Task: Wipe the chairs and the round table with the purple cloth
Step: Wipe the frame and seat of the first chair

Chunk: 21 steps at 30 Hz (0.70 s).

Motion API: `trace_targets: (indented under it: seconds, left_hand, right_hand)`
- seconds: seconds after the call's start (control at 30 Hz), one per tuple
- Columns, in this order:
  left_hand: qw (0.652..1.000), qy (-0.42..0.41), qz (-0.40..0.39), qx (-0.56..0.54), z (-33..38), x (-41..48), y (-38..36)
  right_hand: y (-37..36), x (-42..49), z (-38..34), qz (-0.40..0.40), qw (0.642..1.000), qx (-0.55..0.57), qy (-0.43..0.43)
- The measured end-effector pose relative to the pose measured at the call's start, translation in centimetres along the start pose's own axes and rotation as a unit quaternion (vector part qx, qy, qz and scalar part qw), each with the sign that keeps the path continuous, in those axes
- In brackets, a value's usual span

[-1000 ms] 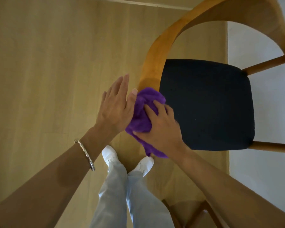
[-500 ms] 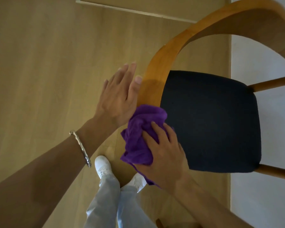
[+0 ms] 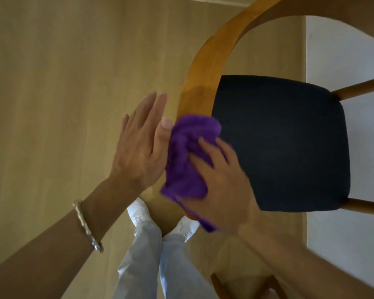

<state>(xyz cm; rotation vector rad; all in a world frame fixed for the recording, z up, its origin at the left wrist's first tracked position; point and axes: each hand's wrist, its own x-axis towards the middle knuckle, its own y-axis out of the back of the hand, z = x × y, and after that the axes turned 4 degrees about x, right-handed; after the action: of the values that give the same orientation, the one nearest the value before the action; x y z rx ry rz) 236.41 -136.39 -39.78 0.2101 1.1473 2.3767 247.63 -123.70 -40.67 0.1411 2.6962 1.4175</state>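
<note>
Our right hand [image 3: 222, 186] grips the bunched purple cloth [image 3: 186, 160], pressing it on the near end of the backrest of the curved wooden chair [image 3: 203, 83], left of its dark padded seat [image 3: 279, 143]. Our left hand [image 3: 138, 152] lies flat with its fingers straight and together, and its thumb touches the cloth.

The cloth [image 3: 186, 160] lies on the chair [image 3: 203, 67] back, left hand [image 3: 138, 152] just beside it, right hand [image 3: 222, 190] on top.

right hand [image 3: 222, 186]: blurred | purple cloth [image 3: 188, 160]: lower part under hand | chair [image 3: 205, 83]: backrest cut by top edge
</note>
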Motion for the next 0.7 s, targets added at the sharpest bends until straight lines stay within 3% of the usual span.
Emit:
trace_targets:
  seconds: [0.13, 0.33, 0.43, 0.57, 0.7]
  left_hand:
    - [1.000, 0.017, -0.020, 0.000, -1.0, -2.4, -0.3]
    - [0.999, 0.052, -0.011, -0.008, -1.9, -3.0, -0.4]
    - [0.998, 0.057, -0.013, -0.011, -2.0, -3.4, 0.1]
    - [0.998, 0.049, -0.030, 0.015, -2.6, -4.8, 0.3]
    - [0.998, 0.042, -0.019, 0.043, -3.0, -4.5, 0.7]
  right_hand:
    - [-0.7, -1.8, -0.2, -0.030, 0.999, -0.009, -0.011]
    - [1.5, 7.9, 0.6, -0.011, 0.993, -0.009, -0.114]
    - [-0.2, 4.6, -0.2, -0.012, 0.995, -0.066, -0.078]
    - [-1.8, -4.9, -1.4, -0.030, 0.997, -0.057, -0.036]
    - [-1.3, -3.4, -1.2, -0.020, 0.999, -0.045, -0.023]
